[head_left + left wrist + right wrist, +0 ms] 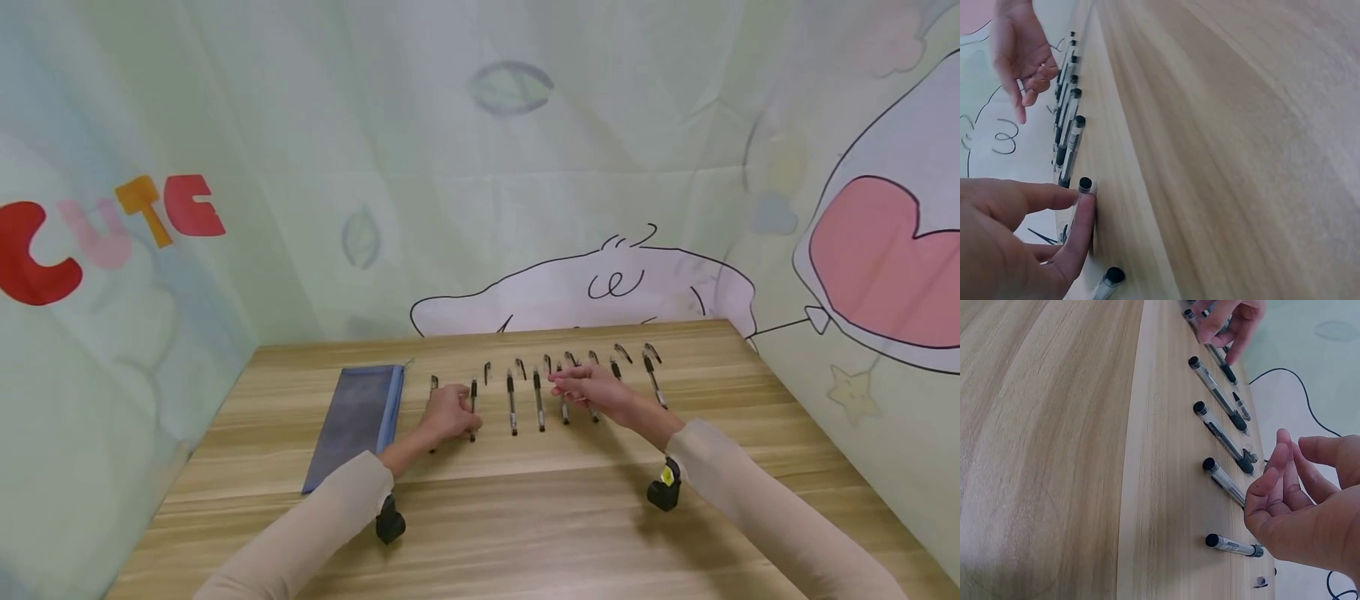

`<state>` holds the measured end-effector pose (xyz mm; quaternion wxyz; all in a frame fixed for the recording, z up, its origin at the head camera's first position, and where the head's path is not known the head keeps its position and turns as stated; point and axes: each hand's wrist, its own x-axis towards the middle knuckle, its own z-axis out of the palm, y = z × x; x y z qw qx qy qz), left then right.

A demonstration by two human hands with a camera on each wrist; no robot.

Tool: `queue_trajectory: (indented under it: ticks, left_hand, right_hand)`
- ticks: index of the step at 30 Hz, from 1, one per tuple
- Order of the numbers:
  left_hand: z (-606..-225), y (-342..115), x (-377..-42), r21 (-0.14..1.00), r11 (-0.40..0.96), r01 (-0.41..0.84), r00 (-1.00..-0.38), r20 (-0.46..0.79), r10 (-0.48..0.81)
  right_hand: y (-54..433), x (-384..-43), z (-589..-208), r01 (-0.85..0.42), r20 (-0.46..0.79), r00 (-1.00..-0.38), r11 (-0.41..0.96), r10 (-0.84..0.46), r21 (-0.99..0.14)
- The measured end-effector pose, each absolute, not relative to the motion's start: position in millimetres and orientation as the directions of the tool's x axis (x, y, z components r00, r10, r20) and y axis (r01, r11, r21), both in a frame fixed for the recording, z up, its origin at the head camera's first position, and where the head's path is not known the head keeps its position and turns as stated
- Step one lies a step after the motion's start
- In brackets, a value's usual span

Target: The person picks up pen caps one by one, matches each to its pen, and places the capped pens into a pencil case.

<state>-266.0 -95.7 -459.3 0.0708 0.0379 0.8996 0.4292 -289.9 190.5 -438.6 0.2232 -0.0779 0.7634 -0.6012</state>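
Note:
My left hand [448, 412] pinches a clear gel pen [1085, 183] with a black end between thumb and fingers, where it lies in a row on the table. To its left another pen [434, 383] is partly hidden by that hand. My right hand [596, 392] hovers over the right part of the row, fingers loosely bent and nothing visible between them. Below it are several uncapped pens, partly covered by the hand. Between the hands lie two pens, one [512, 404] beside the other [538, 402], grips pointing away. Small black pen caps [521, 368] lie behind the row.
A blue mesh zip pouch [352, 425] lies flat at the left of the wooden table [480, 525]. At the row's right end is another pen [654, 382]. A printed curtain [375, 167] stands behind the table's far edge.

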Motion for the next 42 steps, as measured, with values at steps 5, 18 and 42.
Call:
queue_trajectory:
  ticks: [5, 18, 42]
  left_hand:
    - [-457.9, -99.9, -267.0, 0.874, 0.461, -0.153, -0.973, -0.214, 0.084]
    - [-444.8, -108.1, -260.7, 0.917, 0.312, -0.248, -0.961, -0.273, 0.036]
    - [-447.5, -118.5, -242.0, 0.938, 0.183, -0.293, -0.948, -0.31, 0.073]
  right_hand:
    - [187.3, -289.9, -438.7, 0.155, -0.244, -0.895, 0.252, -0.375, -0.955]
    - [174.9, -295.2, -439.4, 0.192, -0.277, -0.905, 0.27, -0.323, -0.943]
    - [108.4, -331.8, -447.7, 0.146, -0.239, -0.926, 0.305, -0.294, -0.941]
